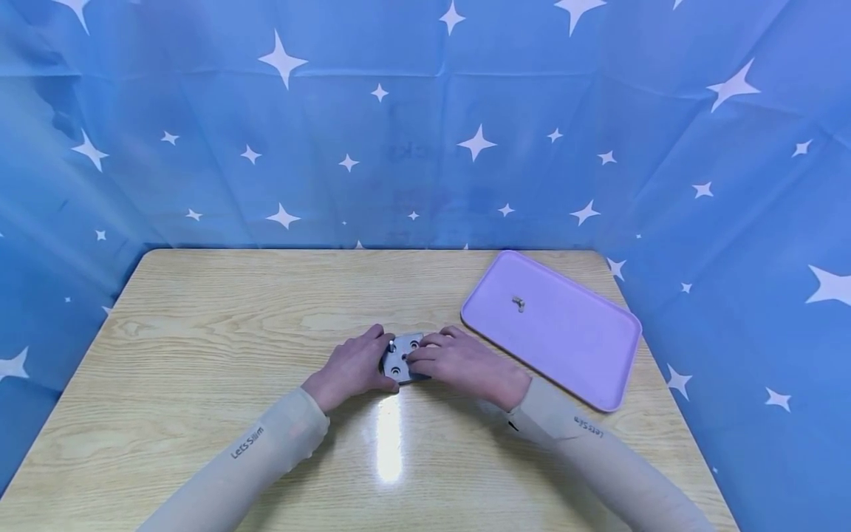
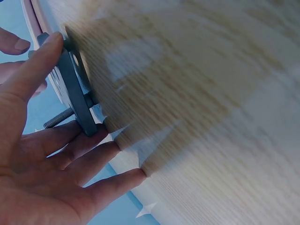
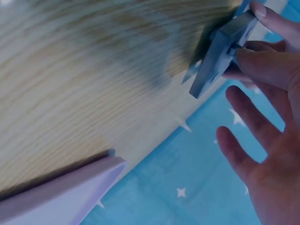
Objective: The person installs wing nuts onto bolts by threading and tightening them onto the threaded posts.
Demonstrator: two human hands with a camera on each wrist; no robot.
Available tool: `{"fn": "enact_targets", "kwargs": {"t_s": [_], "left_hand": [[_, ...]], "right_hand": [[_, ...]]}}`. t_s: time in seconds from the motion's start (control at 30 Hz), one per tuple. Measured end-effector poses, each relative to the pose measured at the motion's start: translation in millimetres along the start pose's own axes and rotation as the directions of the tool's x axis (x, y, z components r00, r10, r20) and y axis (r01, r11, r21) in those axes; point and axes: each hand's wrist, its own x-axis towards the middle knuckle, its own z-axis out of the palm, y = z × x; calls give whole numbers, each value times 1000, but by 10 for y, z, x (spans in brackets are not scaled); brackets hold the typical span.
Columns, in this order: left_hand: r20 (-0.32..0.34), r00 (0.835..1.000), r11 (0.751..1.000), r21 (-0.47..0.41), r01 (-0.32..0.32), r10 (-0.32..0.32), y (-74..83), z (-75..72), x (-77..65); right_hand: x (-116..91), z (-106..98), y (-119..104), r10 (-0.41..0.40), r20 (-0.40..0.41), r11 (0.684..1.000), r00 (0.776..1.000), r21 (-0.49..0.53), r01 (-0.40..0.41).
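A grey metal plate with several round holes lies just above the tabletop, in front of me. My left hand grips its left edge between thumb and fingers. One screw stands upright out of the plate near the left fingers, its threaded shank showing. Across the plate's right side reaches my right hand, thumb and forefinger pinching a small dark screw at a hole. Most of that screw is hidden by the fingertips. The right hand's other fingers spread apart in the right wrist view.
At the right stands a purple tray, with a few small metal screws on it. Everything rests on a wood-grain table. A blue curtain with white stars hangs behind and at both sides.
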Motion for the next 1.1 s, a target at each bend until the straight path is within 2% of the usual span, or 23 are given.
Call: {"fn": "enact_targets", "kwargs": {"t_s": [0.27,0.43,0.63,0.73,0.83,0.93,1.0,1.1], "left_hand": [[-3,1000,1000,-4,10,-10,7,-2,6],[-3,1000,1000,-4,9,-9,3,10,11],[-18,1000,1000,-7,-3,3,-3,17,6],[-17,1000,1000,-2,-6,6,-4,15,3],[-13,1000,1000,-1,-3,3,-6,15,8],[-10,1000,1000,-4,-3,3,-5,8,6],[-8,1000,1000,-8,-5,4,-5,2,4],[-1,1000,1000,-6,0,0,0,-8,5]], "right_hand": [[58,92,-27,29,-100,996,995,-79,-37],[119,160,-134,135,-140,986,981,-80,-148],[194,208,-302,275,-190,945,943,-128,-301],[201,203,-319,320,-179,936,930,-89,-339],[169,135,-241,316,-132,949,939,36,-314],[106,6,-108,234,-63,964,970,145,-223],[65,-70,-36,163,-10,974,987,164,-159],[20,-117,11,92,51,989,994,111,-97]]}}
